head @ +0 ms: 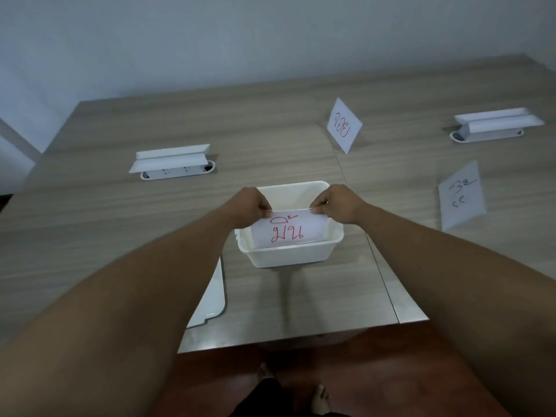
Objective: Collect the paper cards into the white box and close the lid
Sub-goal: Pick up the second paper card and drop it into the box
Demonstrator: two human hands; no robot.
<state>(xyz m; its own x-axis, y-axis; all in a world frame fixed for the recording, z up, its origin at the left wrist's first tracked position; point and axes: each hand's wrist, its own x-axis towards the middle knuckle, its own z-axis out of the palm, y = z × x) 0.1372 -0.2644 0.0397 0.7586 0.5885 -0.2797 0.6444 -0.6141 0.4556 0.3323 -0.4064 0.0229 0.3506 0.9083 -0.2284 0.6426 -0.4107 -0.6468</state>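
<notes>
1. The box (285, 254) stands open on the table (90, 224), near its front edge; every place below is told from the box.
2. Both hands are over the box and hold one card (288, 231) with red writing.
3. The left hand (251, 207) pinches the card's upper left corner between thumb and fingers.
4. The right hand (338, 204) pinches the upper right corner in the same way.
5. The card hangs below the two grips, its lower part inside the box, its written face toward the camera.
6. The lid (212, 299) lies flat on the table just left of the box and nearer the front edge, partly hidden by the left forearm.
7. A second card (344, 124), also in red, stands behind the box to the right.
8. A third card (461, 195), in dark writing, stands well to the right of the box.
</notes>
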